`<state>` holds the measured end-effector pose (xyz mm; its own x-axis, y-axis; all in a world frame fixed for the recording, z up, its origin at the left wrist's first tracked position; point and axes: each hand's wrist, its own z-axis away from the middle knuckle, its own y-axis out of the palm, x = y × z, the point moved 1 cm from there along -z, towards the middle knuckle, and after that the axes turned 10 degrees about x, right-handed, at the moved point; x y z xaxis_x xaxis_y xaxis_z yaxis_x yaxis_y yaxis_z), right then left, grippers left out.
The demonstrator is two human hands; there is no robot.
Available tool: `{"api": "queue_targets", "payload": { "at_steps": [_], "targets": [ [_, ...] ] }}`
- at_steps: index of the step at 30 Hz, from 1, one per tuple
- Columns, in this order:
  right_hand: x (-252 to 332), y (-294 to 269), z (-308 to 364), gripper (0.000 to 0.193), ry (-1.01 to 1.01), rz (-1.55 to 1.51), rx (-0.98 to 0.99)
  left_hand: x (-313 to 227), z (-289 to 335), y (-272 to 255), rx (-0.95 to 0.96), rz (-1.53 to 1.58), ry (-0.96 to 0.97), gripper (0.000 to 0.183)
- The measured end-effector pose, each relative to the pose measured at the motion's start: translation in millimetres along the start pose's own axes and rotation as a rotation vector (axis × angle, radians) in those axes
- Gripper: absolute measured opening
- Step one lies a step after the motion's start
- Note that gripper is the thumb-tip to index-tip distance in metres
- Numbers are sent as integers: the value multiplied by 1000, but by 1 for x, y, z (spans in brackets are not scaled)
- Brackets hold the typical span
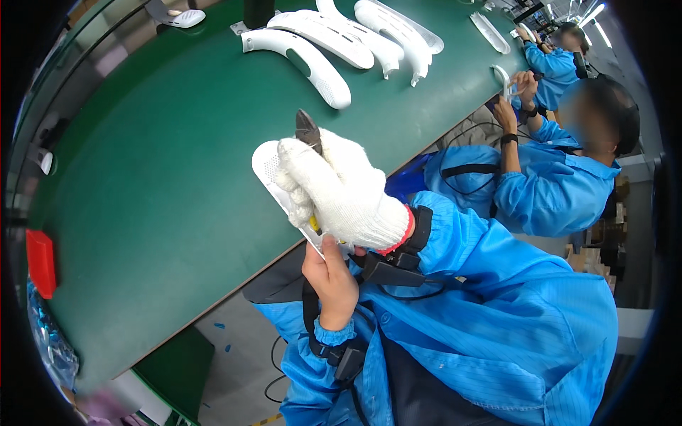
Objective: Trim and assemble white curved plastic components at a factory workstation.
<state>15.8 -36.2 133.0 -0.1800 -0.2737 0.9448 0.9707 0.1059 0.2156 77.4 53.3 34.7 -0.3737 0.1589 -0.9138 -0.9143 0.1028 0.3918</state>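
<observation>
My right hand (348,195), in a white knitted glove with a red cuff edge, is closed around a pair of cutting pliers (307,129). Their dark jaws stick out beyond the glove, and a bit of yellow handle shows below it. Bare, my left hand (332,284) grips the near end of a long white plastic part (267,162) with a rounded, perforated far end. The part is held at the table's front edge, partly hidden beneath the glove. Whether the gloved fingers also touch the part, I cannot tell.
Several curved white plastic housings (312,67) lie at the back of the green table (163,184), beside a black post (258,13). A red bin (40,263) and plastic bag (55,348) are left. Co-workers in blue (554,181) sit close on the right.
</observation>
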Motion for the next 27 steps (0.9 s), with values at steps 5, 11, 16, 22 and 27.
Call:
{"api": "queue_targets", "payload": {
  "at_steps": [5,11,16,22,27],
  "targets": [
    [-3,0,-6,25,11,91,-36,5,-1,-5,18,2,1,29],
    [-5,-1,-8,30,-38,265,-100,7,-1,-3,-8,19,17,28],
    [-11,-6,-10,32,-99,342,-89,18,-1,-5,-32,-18,25,27],
    [5,-7,-9,27,-23,167,-27,5,-1,-5,34,33,-68,34],
    [7,-6,-5,28,3,153,-26,2,-2,2,-41,-19,18,28]
  ]
}}
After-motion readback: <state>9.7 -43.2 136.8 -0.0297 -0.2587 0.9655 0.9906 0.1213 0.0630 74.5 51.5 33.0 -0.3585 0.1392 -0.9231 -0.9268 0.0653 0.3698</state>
